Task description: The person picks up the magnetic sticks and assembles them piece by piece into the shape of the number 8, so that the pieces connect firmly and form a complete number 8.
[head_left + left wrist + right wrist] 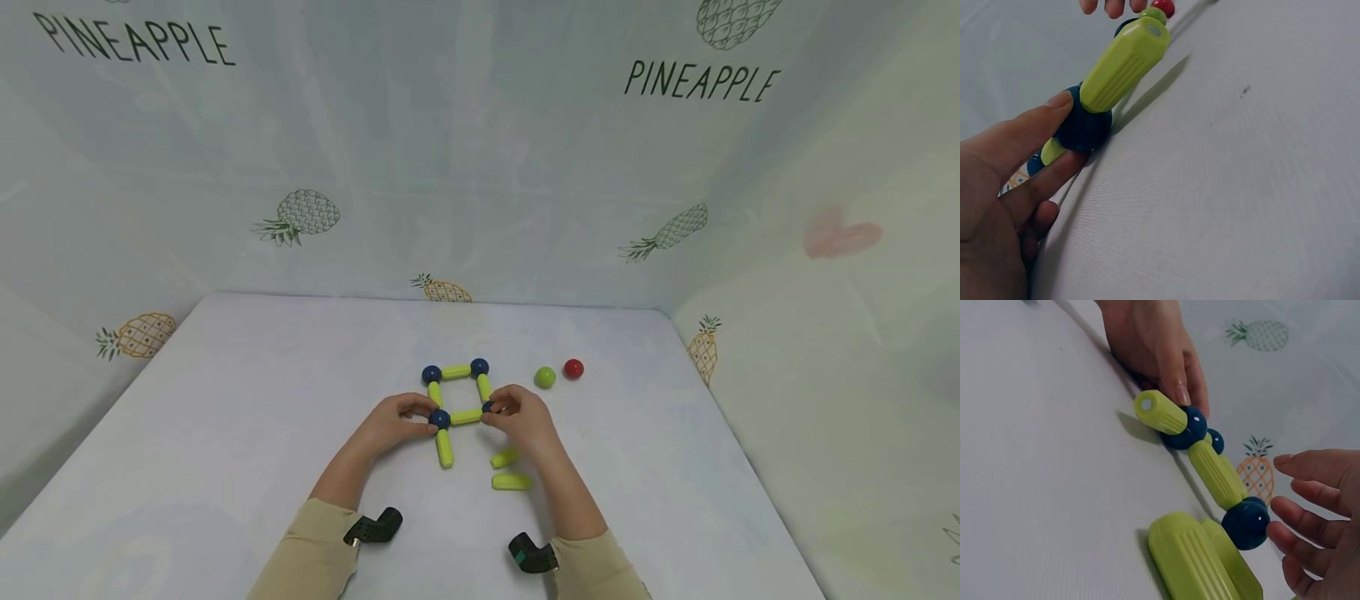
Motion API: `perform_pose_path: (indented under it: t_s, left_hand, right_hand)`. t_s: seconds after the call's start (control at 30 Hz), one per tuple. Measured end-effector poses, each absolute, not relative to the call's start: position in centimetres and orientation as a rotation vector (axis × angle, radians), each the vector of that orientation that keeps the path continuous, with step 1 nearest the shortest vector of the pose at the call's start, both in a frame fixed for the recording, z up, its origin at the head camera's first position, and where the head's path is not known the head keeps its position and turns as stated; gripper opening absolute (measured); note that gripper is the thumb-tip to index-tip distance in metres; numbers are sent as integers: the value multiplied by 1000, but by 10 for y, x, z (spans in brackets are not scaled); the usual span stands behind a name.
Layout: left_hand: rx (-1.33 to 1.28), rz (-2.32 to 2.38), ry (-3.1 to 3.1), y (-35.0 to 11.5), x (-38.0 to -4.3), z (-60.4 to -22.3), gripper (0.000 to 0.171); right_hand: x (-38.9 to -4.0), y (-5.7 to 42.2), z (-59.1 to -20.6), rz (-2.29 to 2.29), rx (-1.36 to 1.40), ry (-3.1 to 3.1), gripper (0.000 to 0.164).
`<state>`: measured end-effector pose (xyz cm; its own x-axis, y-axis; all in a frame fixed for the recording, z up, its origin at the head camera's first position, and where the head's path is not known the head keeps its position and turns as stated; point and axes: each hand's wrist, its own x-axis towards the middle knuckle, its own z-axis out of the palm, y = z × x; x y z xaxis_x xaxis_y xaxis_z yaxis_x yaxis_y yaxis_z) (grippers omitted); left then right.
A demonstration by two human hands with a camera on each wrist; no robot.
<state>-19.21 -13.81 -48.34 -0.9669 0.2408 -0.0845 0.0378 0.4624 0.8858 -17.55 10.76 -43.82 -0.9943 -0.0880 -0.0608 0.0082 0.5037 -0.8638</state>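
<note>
Several yellow-green magnetic rods and dark blue balls form a square frame [455,372] on the white table. My left hand [393,421] pinches the near-left blue ball [1082,125] between thumb and fingers. From that ball an extra rod [445,448] sticks out toward me, its outer end joined to nothing. My right hand [525,417] is at the near-right blue ball [1245,526]; in the right wrist view its fingers are spread, with fingertips right beside the ball. Two loose rods [512,482] lie below the frame, near my right wrist.
A green ball [545,377] and a red ball [573,368] sit to the right of the frame. Behind the table [300,350] hangs a pale cloth [465,167] with pineapple prints. Black wrist devices [375,527] are worn over both beige sleeves.
</note>
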Motion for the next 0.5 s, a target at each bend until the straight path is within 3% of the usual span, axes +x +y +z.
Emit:
perform_pose_path:
  t_s: [0.5]
  left_hand:
    - [132, 1530, 2566, -131, -190, -483, 27]
  right_hand:
    - [-189, 127, -444, -1521, 120, 2725, 30]
